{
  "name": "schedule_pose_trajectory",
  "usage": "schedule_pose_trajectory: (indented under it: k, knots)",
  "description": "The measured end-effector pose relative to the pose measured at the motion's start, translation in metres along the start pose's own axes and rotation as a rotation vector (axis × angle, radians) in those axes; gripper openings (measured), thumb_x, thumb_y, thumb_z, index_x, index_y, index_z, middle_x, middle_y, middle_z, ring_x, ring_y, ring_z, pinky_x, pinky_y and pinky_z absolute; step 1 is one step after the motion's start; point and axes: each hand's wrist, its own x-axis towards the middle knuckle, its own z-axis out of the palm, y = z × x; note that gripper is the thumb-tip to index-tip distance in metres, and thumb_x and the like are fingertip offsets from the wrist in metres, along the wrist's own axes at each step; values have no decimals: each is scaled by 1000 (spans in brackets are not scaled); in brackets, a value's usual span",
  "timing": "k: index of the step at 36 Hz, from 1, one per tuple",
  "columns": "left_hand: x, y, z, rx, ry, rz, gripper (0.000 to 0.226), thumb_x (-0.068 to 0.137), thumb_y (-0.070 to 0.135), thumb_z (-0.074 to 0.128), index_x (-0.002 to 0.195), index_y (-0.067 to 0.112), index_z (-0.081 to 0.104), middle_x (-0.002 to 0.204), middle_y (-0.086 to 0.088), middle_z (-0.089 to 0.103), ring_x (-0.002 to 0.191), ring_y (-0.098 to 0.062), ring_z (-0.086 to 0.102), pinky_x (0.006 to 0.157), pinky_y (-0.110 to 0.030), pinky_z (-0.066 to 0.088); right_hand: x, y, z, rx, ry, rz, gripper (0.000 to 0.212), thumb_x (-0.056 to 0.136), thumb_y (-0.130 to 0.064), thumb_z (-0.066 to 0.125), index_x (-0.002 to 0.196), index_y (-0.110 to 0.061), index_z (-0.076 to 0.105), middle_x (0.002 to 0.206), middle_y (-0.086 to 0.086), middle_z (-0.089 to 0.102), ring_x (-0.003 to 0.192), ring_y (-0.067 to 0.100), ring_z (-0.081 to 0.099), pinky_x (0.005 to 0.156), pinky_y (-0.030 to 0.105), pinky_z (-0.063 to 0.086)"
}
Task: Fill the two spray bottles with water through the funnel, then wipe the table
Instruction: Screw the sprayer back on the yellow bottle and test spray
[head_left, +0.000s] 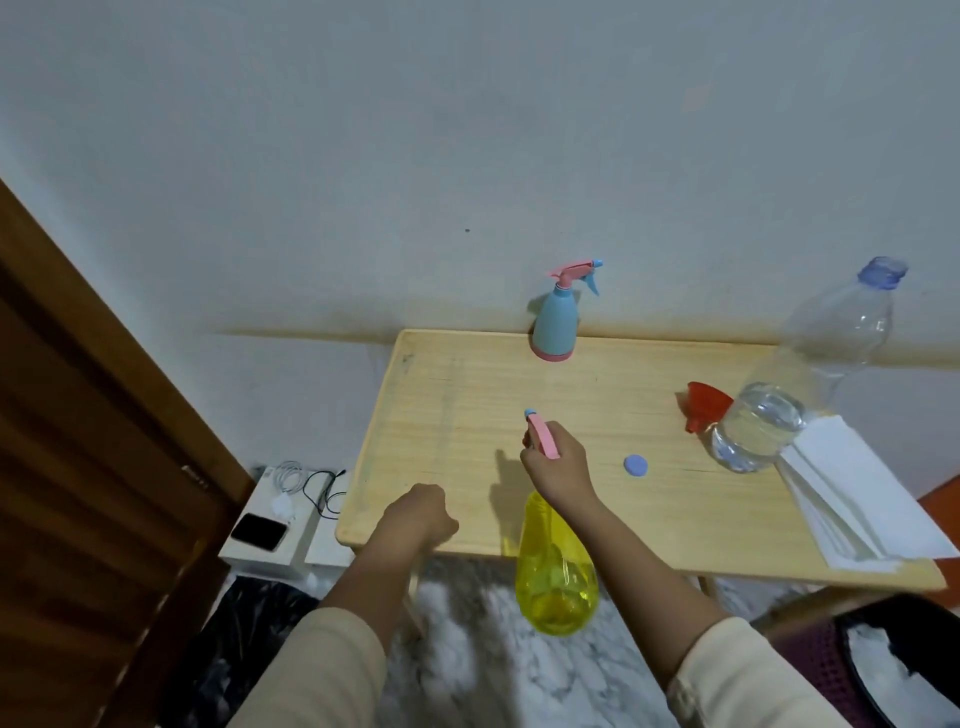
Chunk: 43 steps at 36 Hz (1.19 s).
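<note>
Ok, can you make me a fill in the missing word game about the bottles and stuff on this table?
1. The spray bottle held in the right hand has a see-through body coloured ____.
2. The other spray bottle, standing at the table's far edge by the wall, has a body coloured ____.
3. The red funnel lies beside the big clear ____, which is partly full of water.
4. The small blue cap lies on the ____.

Missing words: yellow; blue; bottle; table

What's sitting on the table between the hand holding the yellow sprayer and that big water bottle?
In the head view, a small blue cap lies on the table between the right hand and the water bottle.
</note>
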Motion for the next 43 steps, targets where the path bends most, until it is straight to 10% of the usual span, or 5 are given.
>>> schedule_pose_trajectory:
  k: [43]
  knots:
    - [14, -49, -4, -214, 16, 32, 18, 88, 24, 53, 84, 9, 43, 85, -4, 45, 71, -20, 40, 55, -28, 27, -5, -15, 63, -22, -84, 215, 21, 83, -8, 42, 96, 0, 57, 79, 4, 40, 61, 17, 31, 46, 20, 27]
